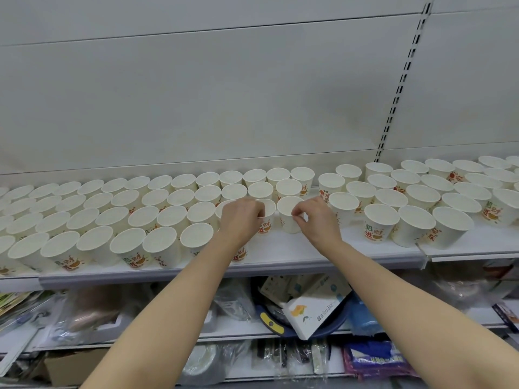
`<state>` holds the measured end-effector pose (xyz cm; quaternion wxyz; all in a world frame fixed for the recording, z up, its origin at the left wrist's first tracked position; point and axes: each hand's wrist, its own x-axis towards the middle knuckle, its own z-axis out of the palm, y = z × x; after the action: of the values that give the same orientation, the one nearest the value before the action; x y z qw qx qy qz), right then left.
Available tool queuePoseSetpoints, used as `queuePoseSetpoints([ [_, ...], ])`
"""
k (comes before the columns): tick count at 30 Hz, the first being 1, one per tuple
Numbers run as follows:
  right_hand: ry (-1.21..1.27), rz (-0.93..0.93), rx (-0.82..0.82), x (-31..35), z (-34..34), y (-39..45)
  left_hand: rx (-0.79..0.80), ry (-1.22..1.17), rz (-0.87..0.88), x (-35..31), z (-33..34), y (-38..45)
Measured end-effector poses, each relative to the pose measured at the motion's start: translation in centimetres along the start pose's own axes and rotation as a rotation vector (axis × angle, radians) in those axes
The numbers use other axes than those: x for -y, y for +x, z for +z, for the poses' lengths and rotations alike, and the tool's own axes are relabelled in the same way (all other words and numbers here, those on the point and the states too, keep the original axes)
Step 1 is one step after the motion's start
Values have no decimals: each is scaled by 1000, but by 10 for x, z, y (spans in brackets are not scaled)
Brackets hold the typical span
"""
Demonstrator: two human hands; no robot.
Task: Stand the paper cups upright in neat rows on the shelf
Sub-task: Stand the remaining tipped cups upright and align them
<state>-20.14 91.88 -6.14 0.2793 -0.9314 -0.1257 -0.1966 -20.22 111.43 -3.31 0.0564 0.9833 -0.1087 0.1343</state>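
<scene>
Two bare forearms reach up and forward from the bottom of the view toward a long white metal shelf (280, 248) set at about chest height. Below the shelf's front edge, nearest the viewer, lower racks hold wrapped packets and a white tissue box with an orange fruit print (314, 313).

On the shelf, the left hand (241, 217) curls its fingers around the near rim of one white paper cup with red and orange printed characters (265, 217), gripping it from the viewer's side. Just to the right, the right hand (314, 220) pinches, thumb against forefinger, the near right rim of a second white paper cup of the same kind (289, 214). Both cups stand upright, mouths up, their long axes vertical. They sit side by side, close together, though whether they touch cannot be told. Each lies just beyond its hand, toward the back of the shelf, so any nudge into line looks like a push away from the viewer.

Left of the two held cups, rows of upright white paper cups (112, 217) fill the shelf from front edge to back, fairly evenly. Right of them, past a bare strip of shelf, a looser cluster of upright cups (407, 209) stands less regularly. In front of the held cups the shelf is bare, suggesting the front rows are unfinished here.

Behind the shelf rises a plain grey-white back panel (224, 94) with a slotted upright rail (398, 88).
</scene>
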Motion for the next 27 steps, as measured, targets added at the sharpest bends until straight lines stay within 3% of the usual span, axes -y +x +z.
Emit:
queuePoseSetpoints([
  [9, -53, -4, -99, -13, -23, -24, -82, -185, 70, -18, -5, -1],
  [17, -152, 152, -210, -60, -82, -74, -4, -379, 226, -107, 7, 27],
  [22, -220, 218, -143, -89, -118, -79, 30, -110, 281, -128, 29, 55],
  [27, -280, 152, -65, -114, -131, -71, -12, -33, 329, -134, 35, 69],
])
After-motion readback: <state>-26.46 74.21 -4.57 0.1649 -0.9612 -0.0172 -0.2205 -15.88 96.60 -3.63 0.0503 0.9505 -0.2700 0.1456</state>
